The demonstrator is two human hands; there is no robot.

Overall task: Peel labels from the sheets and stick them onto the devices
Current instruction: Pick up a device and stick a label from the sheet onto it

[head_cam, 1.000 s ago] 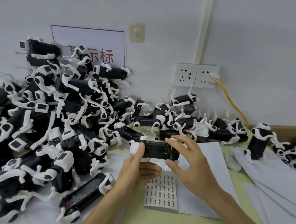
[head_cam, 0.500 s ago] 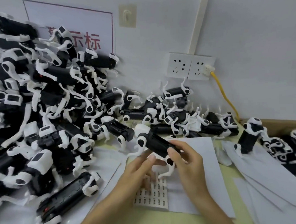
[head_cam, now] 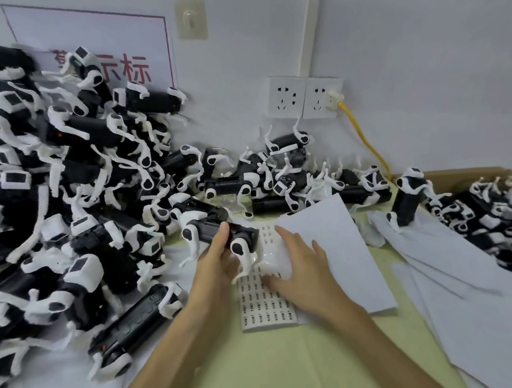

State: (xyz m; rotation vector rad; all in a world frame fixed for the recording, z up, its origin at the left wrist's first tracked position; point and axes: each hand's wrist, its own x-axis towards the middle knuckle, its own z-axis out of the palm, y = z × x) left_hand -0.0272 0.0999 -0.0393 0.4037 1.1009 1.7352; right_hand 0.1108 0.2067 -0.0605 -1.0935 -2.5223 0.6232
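The left hand [head_cam: 220, 264], at the centre of the frame, grips a black device [head_cam: 245, 234] round its body, with the thumb on top and the fingers curled beneath. The device's white legs hang free over the label sheet [head_cam: 266, 306]. The right hand [head_cam: 300, 262] lies just beside it, fingers straight and spread, resting on the sheet and holding nothing that can be seen. Whether a fingertip has lifted a label cannot be told.

The device looks like light, rigid plastic. Its thin white legs are likely to snag or bend, so the smooth black body is the safer place to hold it. The small printed labels [head_cam: 255, 294] are probably flimsy and tacky, best raised by a corner with a fingernail while the palm pins the sheet flat.

A blank white sheet [head_cam: 334, 249] lies under the right hand's far side. A heap of devices [head_cam: 69, 159] fills the left of the frame, and more lie in a cardboard box [head_cam: 461, 175] at the right edge, all on the pale green table [head_cam: 287, 364].
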